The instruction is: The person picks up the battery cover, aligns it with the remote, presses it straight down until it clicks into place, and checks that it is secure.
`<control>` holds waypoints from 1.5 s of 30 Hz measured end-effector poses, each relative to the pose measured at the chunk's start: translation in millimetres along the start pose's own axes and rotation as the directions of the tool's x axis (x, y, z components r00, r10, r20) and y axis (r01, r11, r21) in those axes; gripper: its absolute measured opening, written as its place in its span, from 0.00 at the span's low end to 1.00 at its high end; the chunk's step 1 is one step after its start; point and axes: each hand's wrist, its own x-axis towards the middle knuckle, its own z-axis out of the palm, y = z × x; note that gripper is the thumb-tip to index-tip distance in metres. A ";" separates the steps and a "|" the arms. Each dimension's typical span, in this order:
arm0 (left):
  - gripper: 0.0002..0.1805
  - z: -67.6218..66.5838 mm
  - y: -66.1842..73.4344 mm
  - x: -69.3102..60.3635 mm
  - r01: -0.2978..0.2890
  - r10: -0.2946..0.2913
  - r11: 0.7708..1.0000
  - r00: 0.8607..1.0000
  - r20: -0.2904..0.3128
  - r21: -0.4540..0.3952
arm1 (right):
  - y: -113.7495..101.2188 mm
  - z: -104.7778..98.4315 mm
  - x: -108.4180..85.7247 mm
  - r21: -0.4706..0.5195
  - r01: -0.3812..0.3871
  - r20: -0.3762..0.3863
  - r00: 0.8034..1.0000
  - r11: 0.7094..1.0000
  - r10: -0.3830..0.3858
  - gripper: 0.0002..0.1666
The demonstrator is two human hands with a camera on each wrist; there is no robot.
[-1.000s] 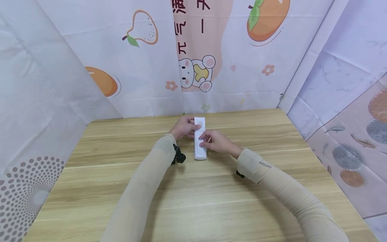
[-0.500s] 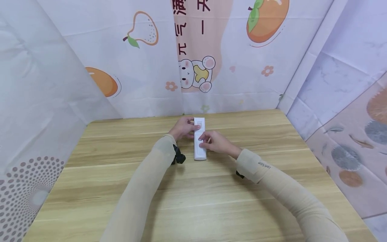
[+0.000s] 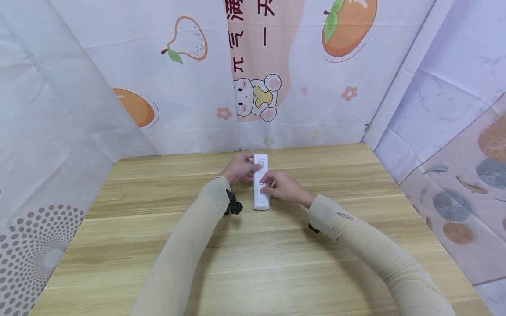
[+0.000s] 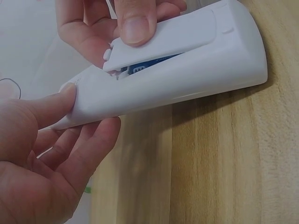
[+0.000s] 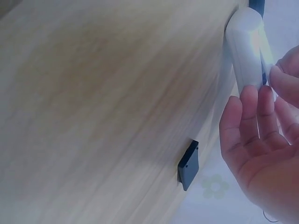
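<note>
A white remote control (image 3: 261, 205) lies back up near the back of the table, pointing away from me. My left hand (image 3: 239, 168) grips its far end, thumb on top and fingers along the left side. My right hand (image 3: 285, 186) pinches the battery cover (image 4: 182, 33) between thumb and fingers. In the left wrist view the cover's far end is raised, while its near end sits against the body. Through the gap a blue battery (image 4: 156, 60) shows, mostly hidden. In the right wrist view my right hand's other fingers (image 5: 249, 109) extend alongside the remote.
The wooden table (image 3: 253, 263) meets a printed curtain (image 3: 189, 109) at the back, close behind the remote. Side curtains (image 3: 442, 202) flank it. A small dark flat piece (image 5: 189, 165) appears near the table edge in the right wrist view.
</note>
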 end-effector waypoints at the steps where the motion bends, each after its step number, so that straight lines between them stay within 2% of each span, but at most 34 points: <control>1: 0.27 -0.1 -0.1 -0.3 -0.004 0.004 1.000 1.000 -0.001 0.002 | -0.3 -0.1 0.1 0.001 0.001 0.000 1.000 1.000 -0.001 0.10; 11: 0.30 -0.5 -0.4 -0.8 0.019 -0.019 1.000 1.000 -0.007 0.020 | -1.5 1.9 1.0 0.005 -0.025 0.008 1.000 1.000 0.025 0.11; 24: 0.29 -0.4 -0.9 -1.5 0.018 -0.018 1.000 1.000 -0.011 -0.004 | -3.5 3.7 -0.3 0.014 -0.053 -0.001 0.999 0.998 0.053 0.10; 45: 0.31 -0.8 -3.2 -1.1 -0.013 0.013 1.000 1.000 -0.018 0.021 | -3.3 5.3 -0.3 0.010 -0.032 -0.017 0.999 0.999 0.032 0.10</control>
